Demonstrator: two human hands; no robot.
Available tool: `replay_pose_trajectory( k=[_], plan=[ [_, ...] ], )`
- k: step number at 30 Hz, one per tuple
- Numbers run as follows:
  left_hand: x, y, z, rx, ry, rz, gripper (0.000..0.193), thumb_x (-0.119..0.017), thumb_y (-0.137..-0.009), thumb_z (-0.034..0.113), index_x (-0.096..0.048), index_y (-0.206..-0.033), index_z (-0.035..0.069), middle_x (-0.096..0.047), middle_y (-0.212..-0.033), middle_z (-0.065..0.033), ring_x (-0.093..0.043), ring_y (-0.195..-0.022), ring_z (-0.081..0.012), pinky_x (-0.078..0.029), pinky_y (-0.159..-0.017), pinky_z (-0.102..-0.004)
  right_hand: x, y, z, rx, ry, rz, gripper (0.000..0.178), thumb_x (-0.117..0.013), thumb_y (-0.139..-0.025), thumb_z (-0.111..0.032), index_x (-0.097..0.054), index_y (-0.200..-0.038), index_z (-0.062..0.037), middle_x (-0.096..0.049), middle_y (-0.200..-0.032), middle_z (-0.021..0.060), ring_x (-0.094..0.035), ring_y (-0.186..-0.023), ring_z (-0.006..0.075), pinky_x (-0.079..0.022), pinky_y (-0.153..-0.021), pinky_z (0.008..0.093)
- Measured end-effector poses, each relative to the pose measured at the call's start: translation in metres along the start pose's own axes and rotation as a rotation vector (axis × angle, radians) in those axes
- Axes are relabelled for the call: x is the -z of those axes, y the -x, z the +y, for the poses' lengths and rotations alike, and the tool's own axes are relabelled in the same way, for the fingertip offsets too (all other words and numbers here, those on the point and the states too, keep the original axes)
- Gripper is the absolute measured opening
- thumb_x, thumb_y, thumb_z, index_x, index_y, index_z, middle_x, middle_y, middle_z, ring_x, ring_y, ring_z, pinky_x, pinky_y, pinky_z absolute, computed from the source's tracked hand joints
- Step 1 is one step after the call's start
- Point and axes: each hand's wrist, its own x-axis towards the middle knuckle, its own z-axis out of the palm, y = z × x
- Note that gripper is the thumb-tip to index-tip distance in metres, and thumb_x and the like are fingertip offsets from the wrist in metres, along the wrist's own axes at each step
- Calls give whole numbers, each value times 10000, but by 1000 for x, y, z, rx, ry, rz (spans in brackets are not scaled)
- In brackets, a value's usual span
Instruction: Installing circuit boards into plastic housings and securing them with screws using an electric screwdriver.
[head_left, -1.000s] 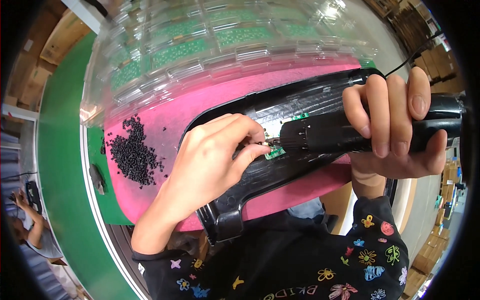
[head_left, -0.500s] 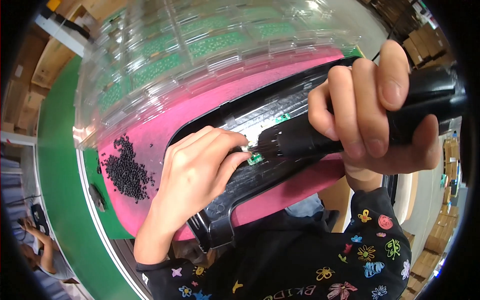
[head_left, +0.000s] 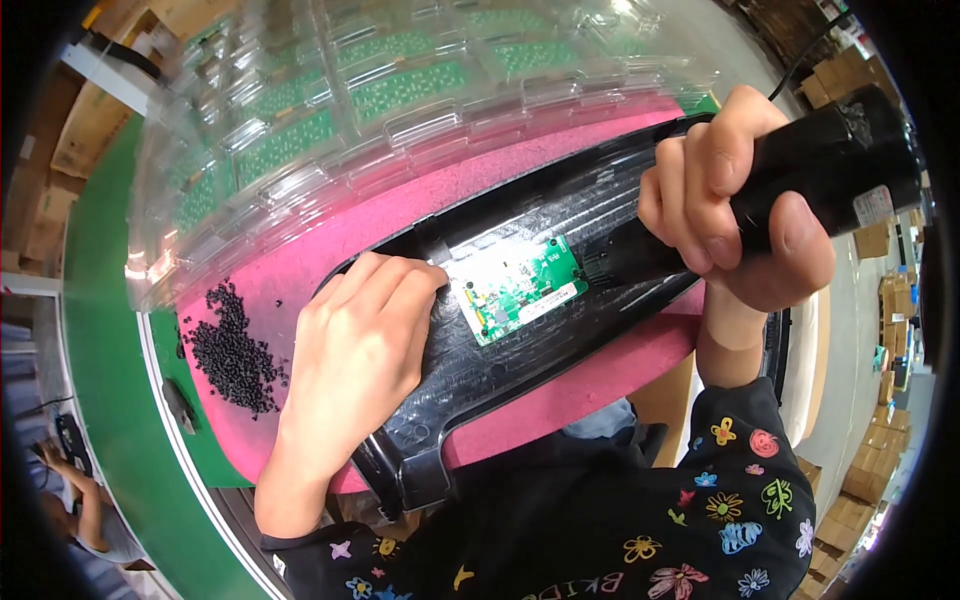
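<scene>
- A heap of small black screws (head_left: 232, 350) lies at the far left of the pink foam mat (head_left: 330, 255), seemingly kept within reach of the left hand.
- The left hand (head_left: 350, 360) presses flat on the long black glossy plastic housing (head_left: 520, 330), fingers closed at the board's left edge, apparently steadying it; it holds nothing.
- The small green circuit board (head_left: 522, 290) sits in the housing's middle.
- The right hand (head_left: 735, 215) grips a black cylindrical electric screwdriver (head_left: 800, 190), angled down beside the board's right edge.
- Stacked clear plastic trays of green boards (head_left: 380, 110) stand behind on the green surface (head_left: 110, 400).
</scene>
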Motion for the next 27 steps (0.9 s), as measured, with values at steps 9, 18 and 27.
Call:
replay_pose_trajectory(
  k=[9,18,27],
  plan=[
    [11,-1,-5,-68,-98,129,324,-627,-698,-85,-634,-1009,7,-646,-981,-112,-612,-951,-307,-511,-802,-397,-11,-3,8,-36,-1,-24,358,-638,-872,-394,-493,-932,-72,-453,-577,-53,-397,-458,56,-324,-459,210],
    [9,5,-18,143,-41,45,252,-618,-894,54,-584,-1135,-8,-626,-997,-211,-618,-953,-410,-501,-809,-470,10,-13,4,-254,-238,276,308,-602,-961,-312,-534,-1060,-29,-486,-719,-24,-478,-648,98,-422,-683,269],
    [8,13,-14,202,20,-198,207,-665,-906,184,-623,-959,-11,-627,-883,-199,-615,-852,-439,-493,-727,-485,-25,48,1,-140,-230,543,261,-628,-925,-77,-581,-1169,6,-597,-1094,118,-631,-1035,231,-591,-822,374]
  ],
)
